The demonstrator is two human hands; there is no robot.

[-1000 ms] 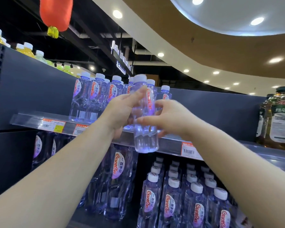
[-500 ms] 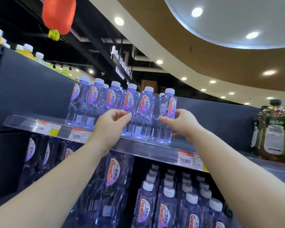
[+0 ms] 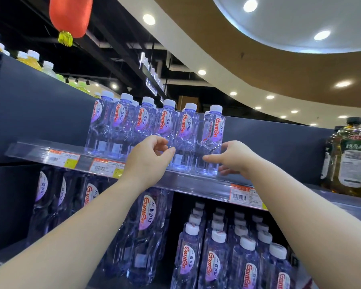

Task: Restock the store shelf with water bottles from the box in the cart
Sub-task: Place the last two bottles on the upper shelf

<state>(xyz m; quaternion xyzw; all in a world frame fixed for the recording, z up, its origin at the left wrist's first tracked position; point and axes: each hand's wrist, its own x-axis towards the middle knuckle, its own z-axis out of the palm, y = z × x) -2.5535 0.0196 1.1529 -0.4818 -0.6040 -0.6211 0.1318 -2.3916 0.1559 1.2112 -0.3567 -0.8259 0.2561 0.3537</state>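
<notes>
A row of clear water bottles with white caps and purple-orange labels stands on the upper shelf. The rightmost bottle is at the row's right end, beside another bottle. My left hand hovers in front of the row, fingers loosely curled and apart, holding nothing. My right hand is just right of the rightmost bottle's base, fingers apart, fingertips at or near it. The box and cart are out of sight.
Below the shelf, larger water bottles stand at left and several small ones at right. Dark oil bottles stand on the shelf at far right. Yellow drinks line the top shelf. A red lantern hangs overhead.
One second ago both hands held a bottle in front of the shelf. It now stands in the row, and both hands have let go and drawn back slightly.
</notes>
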